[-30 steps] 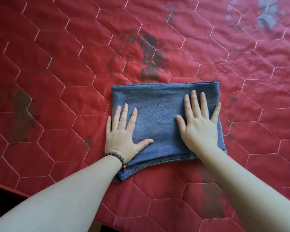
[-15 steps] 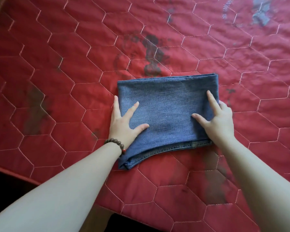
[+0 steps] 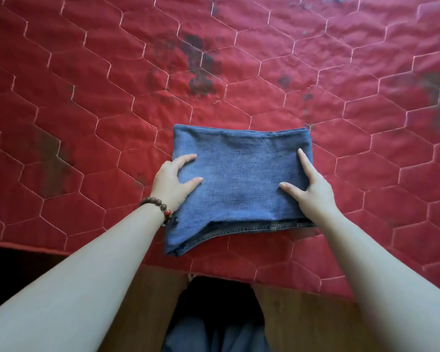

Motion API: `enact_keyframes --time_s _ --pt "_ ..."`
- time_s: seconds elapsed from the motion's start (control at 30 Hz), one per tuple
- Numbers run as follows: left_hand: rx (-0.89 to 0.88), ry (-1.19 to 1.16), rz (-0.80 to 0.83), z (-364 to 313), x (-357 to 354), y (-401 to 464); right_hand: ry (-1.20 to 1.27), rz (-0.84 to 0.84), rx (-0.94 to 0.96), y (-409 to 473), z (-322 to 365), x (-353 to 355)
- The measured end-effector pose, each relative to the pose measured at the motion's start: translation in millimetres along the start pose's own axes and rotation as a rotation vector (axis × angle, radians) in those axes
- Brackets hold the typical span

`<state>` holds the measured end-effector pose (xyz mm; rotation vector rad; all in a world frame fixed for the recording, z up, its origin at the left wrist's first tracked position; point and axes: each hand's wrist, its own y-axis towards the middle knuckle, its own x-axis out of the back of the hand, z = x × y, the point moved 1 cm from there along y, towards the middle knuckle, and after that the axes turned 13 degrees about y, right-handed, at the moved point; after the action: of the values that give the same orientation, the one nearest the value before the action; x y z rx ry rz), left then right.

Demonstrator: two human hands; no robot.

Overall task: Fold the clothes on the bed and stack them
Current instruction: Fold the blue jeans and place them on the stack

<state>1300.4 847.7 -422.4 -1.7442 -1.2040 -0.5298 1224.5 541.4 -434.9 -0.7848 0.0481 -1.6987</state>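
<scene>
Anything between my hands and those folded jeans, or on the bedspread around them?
Nothing visible. The left hand and right hand already grip the sides of the folded jeans. The red bedspread around them shows only dark printed patches.

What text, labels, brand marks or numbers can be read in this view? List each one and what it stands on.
None can be read.
folded jeans: no readable tag, patch or print shows.
red quilted bedspread: only hexagon stitching and faded dark patterns, no letters.
bead bracelet on the left wrist: plain beads, no marks.
</scene>
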Motion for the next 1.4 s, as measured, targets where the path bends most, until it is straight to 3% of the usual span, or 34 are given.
enact_keyframes --time_s 0.2,0.4,0.77,1.17,1.4 --pt "-0.129 0.034 0.057 -53.4 38.6 -71.2 0.032 -0.113 -0.059 -104.1 21.7 56.6" --pt "-0.341 0.011 0.114 -143.0 57.7 -129.2 0.079 -0.342 -0.105 -208.6 46.8 141.8" --pt "-0.628 0.09 0.217 -322.2 -39.2 -225.0 0.134 -0.576 -0.259 -341.6 -25.6 315.8" --pt "-0.561 0.143 0.202 -467.9 -256.5 -271.7 0.152 -0.457 -0.284 -326.3 -240.5 495.1" --pt "-0.515 0.091 0.138 -522.5 -333.2 -221.1 0.103 -0.445 -0.216 -240.0 -297.1 566.0"
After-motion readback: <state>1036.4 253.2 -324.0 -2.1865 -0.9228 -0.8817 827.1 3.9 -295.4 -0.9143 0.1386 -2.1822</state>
